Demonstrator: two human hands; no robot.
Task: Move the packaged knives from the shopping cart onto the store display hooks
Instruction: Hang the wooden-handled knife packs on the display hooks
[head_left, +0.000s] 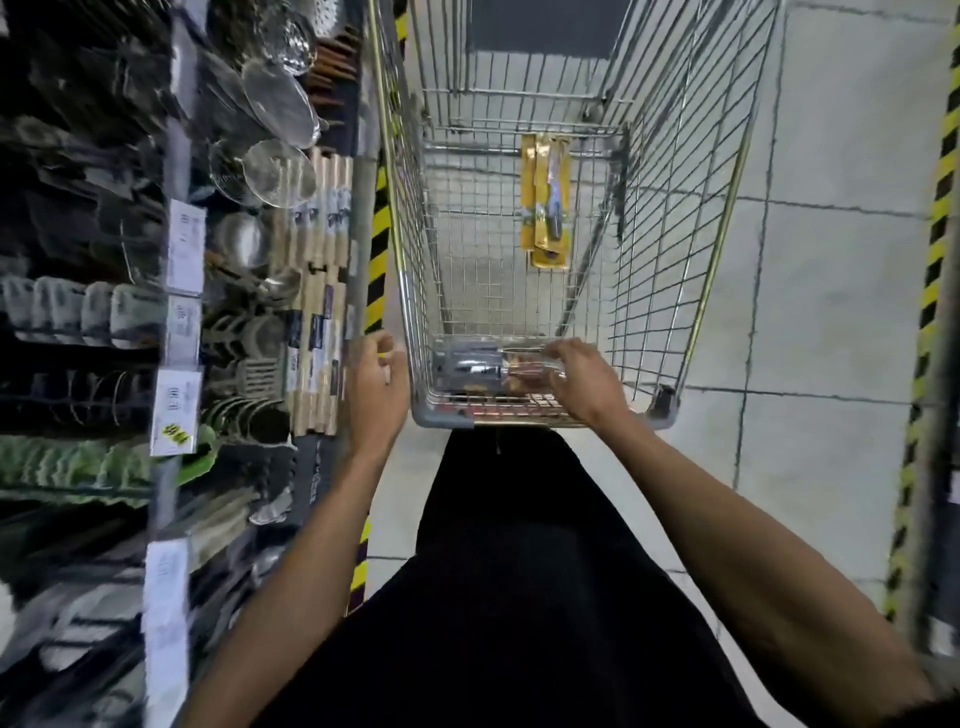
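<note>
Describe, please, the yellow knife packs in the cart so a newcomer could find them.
Find the wire shopping cart. On its floor, toward the far end, lie the yellow knife packs, overlapping. Unlike the clear pack under the right hand, their cards are yellow.

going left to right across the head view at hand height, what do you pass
white price tag -> light wooden rods -> left hand -> clear knife package -> right hand -> cart's right side -> yellow-black striped tape
</note>
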